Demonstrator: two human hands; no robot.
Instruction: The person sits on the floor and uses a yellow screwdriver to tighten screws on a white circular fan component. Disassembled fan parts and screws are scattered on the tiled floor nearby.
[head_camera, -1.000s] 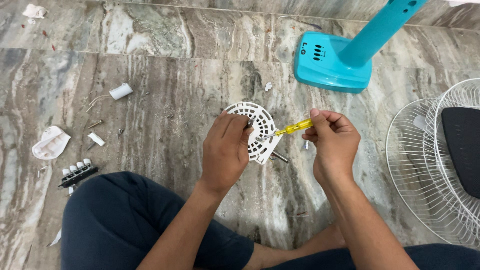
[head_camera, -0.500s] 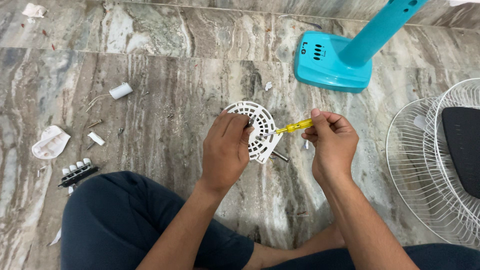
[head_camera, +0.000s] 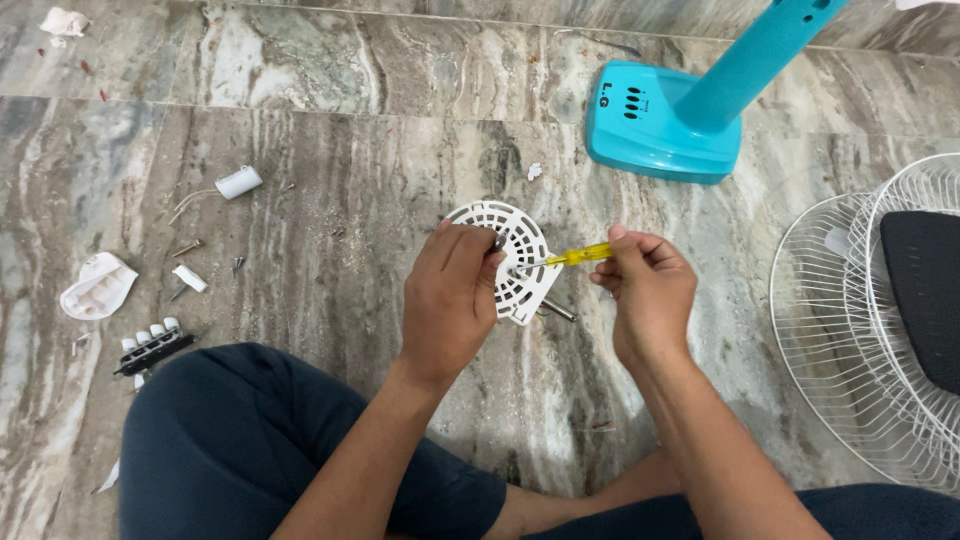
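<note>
My left hand grips a white slotted plastic fan cover, holding it just above the marble floor. My right hand is closed around a small screwdriver with a yellow handle. Its metal tip points left and touches the cover near the middle. A thin metal rod or shaft sticks out below the cover's lower right edge. I sit cross-legged in dark trousers.
A turquoise fan base with its pole stands at the back right. White wire fan guards and a dark part lie at right. At left lie a white cylinder, screws, a white casing piece and a button strip.
Nothing has visibly shifted beyond tiny hand motions; the screwdriver stays at the cover.
</note>
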